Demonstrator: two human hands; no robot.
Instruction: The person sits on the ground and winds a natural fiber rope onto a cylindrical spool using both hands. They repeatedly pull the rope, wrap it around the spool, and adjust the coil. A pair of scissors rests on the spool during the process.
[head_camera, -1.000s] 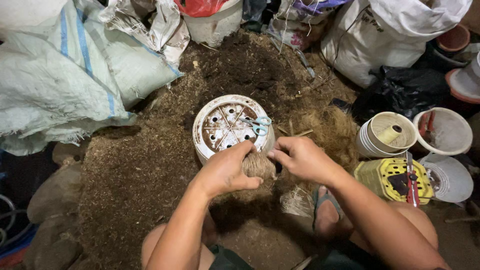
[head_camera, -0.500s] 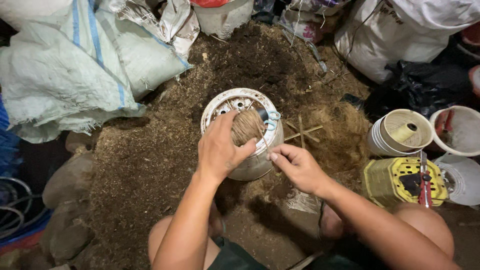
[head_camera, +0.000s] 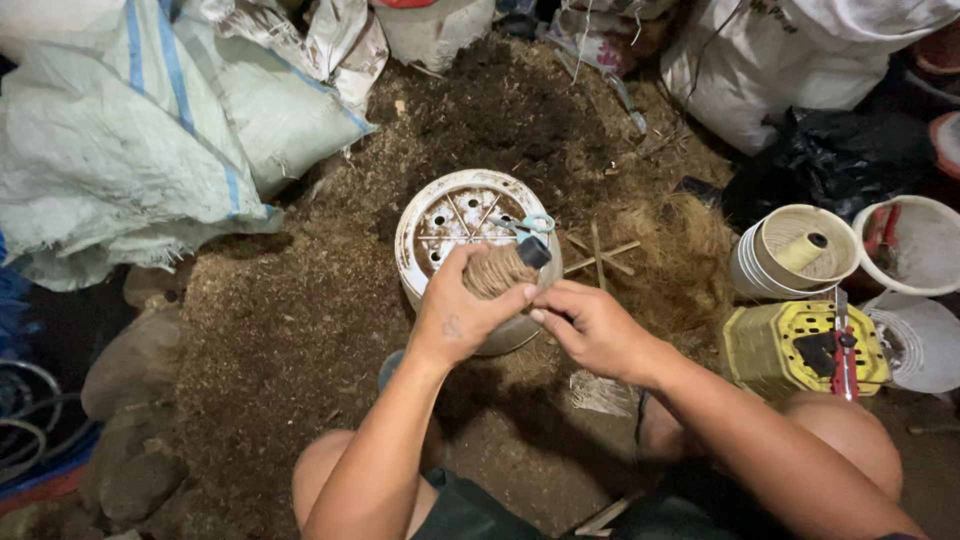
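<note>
Brown fibre, a bundle of coarse husk, sat clamped in the left hand, whose fingers were curled tight round it just above the upturned white pot on the loose dark soil. Beside it, the right hand had its fingertips pinched together at the bundle's edge, though whether they gripped a strand could not be told. Crossed bamboo sticks lay right of the pot, with a yellow basket holding red-handled pliers and a stack of white pots further right; woven sacks lay at upper left.
</note>
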